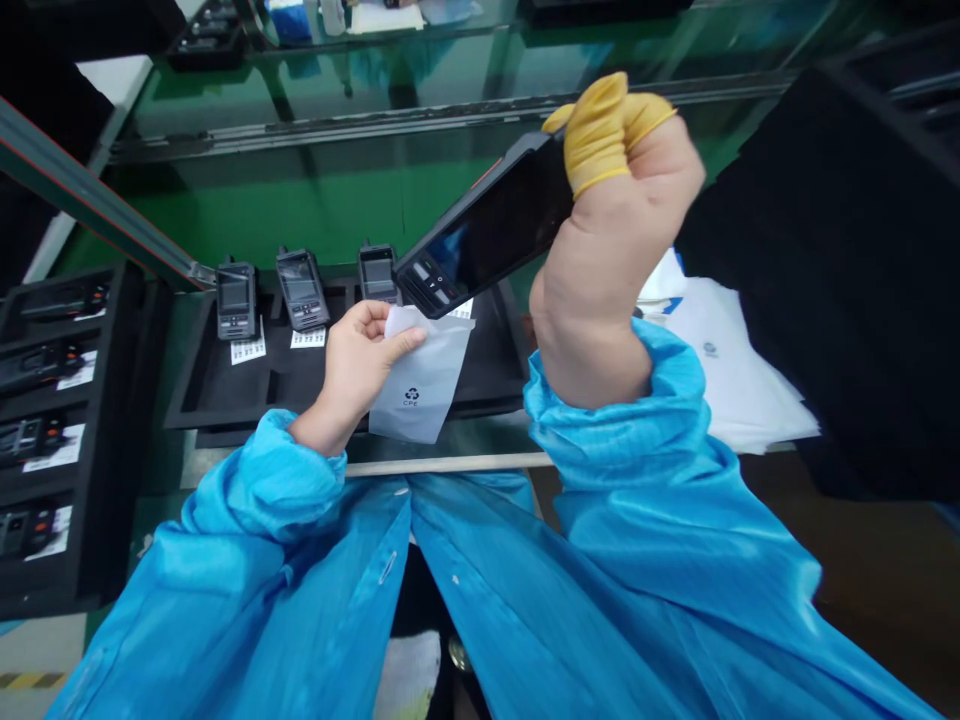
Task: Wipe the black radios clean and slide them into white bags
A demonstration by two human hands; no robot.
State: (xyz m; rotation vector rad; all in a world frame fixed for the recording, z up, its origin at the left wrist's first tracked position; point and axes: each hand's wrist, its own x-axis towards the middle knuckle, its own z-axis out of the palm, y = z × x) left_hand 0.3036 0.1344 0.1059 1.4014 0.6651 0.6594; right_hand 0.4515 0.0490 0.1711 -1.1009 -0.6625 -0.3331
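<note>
My right hand (615, 190), with yellow finger cots on its fingers, grips a black handheld radio (495, 225) by its upper end. The radio is tilted, its screen toward me and its keypad end pointing down to the left. That lower end is right at the mouth of a translucent plastic bag (420, 385) printed "CPE"; whether it is inside the bag I cannot tell. My left hand (367, 360) pinches the bag's top edge between thumb and fingers. Behind them, several similar radios (301, 288) rest in a black foam tray (330, 385), with white label sheets beside them.
A stack of plastic bags (742, 370) lies on the right of the bench. Another black foam tray (112, 420) holding several radios stands at the left. A large black object (840, 270) takes up the right side. A glass shelf (420, 80) crosses the back above the bench.
</note>
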